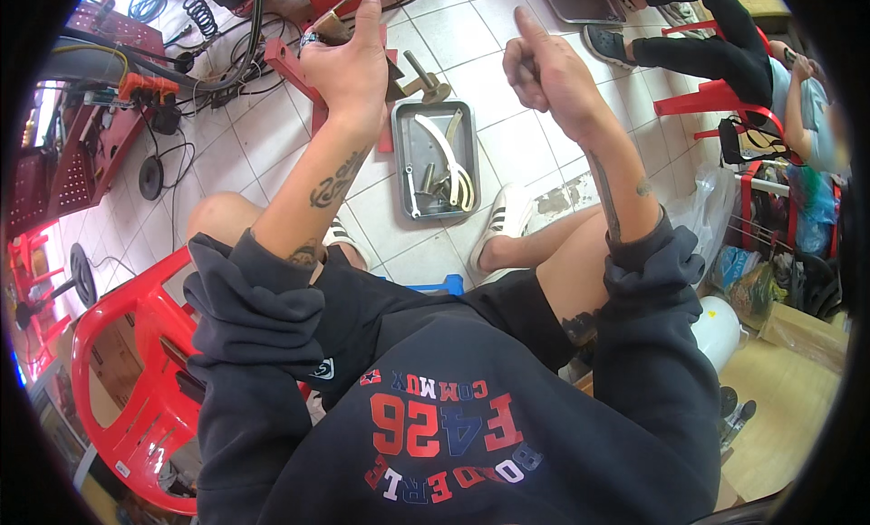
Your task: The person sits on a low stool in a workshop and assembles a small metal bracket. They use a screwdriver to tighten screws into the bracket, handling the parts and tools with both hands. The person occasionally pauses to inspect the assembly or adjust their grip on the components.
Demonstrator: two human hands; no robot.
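Observation:
My left hand is wrapped round a brownish metal piece, its thumb pointing away from me. Most of that piece is hidden behind the fingers. Just right of this hand, a metal part with a thick pin juts out beside a red metal stand. My right hand hovers over the tiles, thumb stretched out and fingers curled in, with nothing visible in them. Between my feet and hands, a grey tray holds a wrench, a pale curved metal arm and other metal parts.
Cables trail on the floor at the left by a red perforated rack. A red chair stands to my left. At the right, a seated person is near a red shelf with bags. A blue object lies below me.

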